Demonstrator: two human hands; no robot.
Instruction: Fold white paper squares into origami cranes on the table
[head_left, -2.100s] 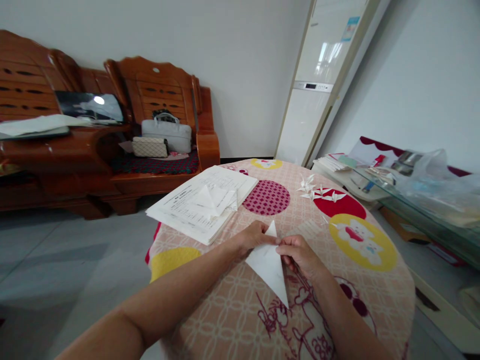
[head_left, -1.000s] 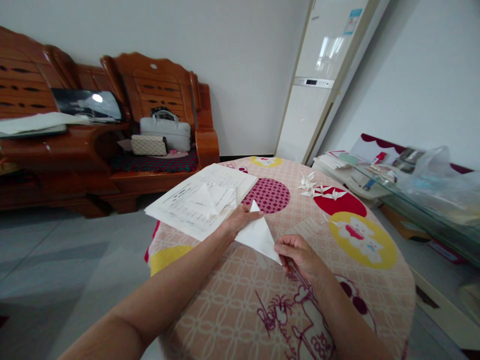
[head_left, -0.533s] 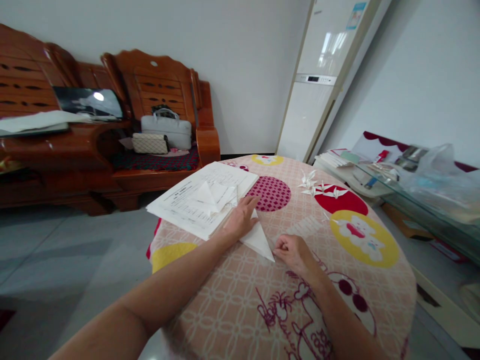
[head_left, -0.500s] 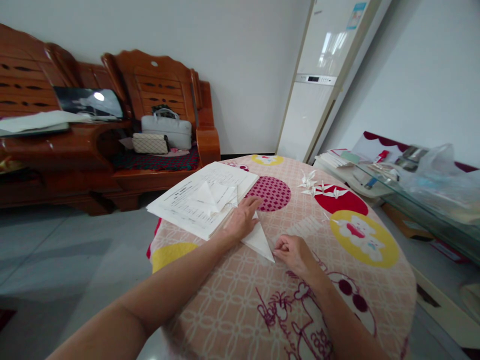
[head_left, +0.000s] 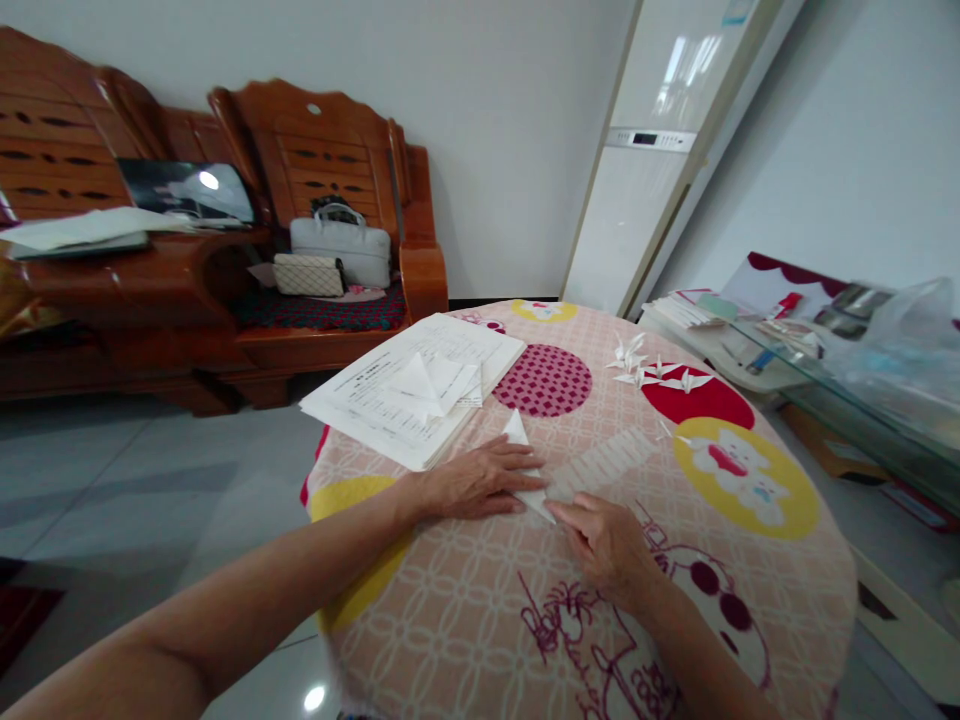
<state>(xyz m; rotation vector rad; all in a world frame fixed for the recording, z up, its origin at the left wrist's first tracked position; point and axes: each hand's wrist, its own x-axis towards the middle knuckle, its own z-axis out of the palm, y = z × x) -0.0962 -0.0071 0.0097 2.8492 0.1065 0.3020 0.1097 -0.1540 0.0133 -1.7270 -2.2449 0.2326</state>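
Observation:
A narrow folded white paper lies on the round, patterned tablecloth, its far tip pointing away from me. Across its middle, my left hand rests flat with the fingers stretched out, hiding part of it. At the near tip of the paper, my right hand has its index finger and thumb against the corner, the other fingers curled in. Beside them lies a clear ruler-like strip with pale markings. Several white folded paper cranes stand farther back on the right.
A stack of printed sheets with folded white paper on top is at the table's left. To the right, a glass-topped stand holds papers and a plastic bag. Wooden chairs stand behind.
My left hand has come nearer and flattened over the paper, which now looks narrower. The right hand's index finger has stretched out along the near tip. The view has shifted slightly.

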